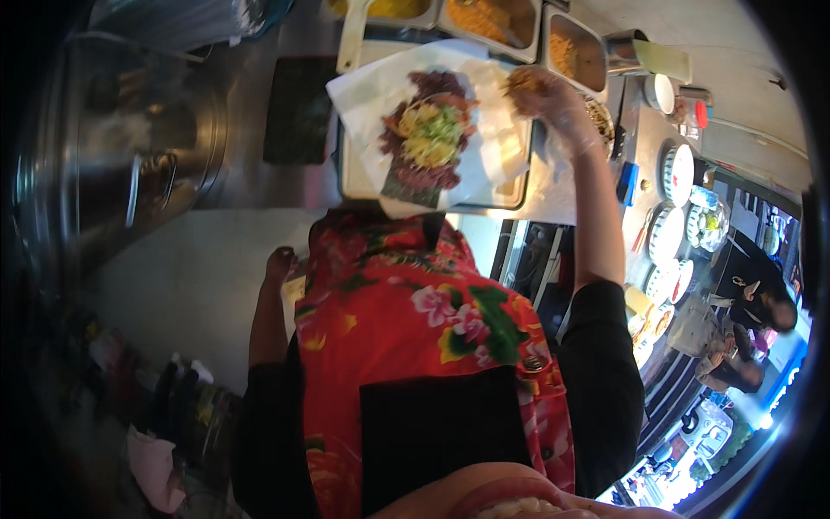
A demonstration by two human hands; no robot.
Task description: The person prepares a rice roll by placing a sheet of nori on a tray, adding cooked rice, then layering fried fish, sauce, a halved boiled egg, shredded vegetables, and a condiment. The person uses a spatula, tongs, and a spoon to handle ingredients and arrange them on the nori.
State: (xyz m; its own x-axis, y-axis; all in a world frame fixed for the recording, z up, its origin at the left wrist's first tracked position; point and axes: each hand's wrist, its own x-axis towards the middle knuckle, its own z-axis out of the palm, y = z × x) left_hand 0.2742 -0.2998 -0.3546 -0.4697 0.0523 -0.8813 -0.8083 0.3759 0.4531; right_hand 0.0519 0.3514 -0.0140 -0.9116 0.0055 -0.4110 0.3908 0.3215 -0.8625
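My right hand (558, 108), in a clear plastic glove, is closed on a clump of brown shredded food (526, 84). It is over the right edge of a white paper sheet (363, 99), just below a steel pan (590, 69) of orange-brown shreds. On the paper lies a dark seaweed-like sheet (415, 189) spread with purple rice (439, 85). Yellow shreds (421, 138) and pale green shreds (446, 123) are heaped in the middle. Beneath the paper is a rimmed board (359, 189). My left hand (280, 262) hangs low beside my red floral apron (389, 294), its fingers curled; whether it holds anything is hidden.
Steel pans of yellow food (393, 8) and orange shreds (484, 22) line the back. A dark mat (298, 108) lies left of the paper, beside a large steel vessel (138, 147). Rightward stand white bowls (677, 173) and a blue object (628, 183); people (752, 285) are farther off.
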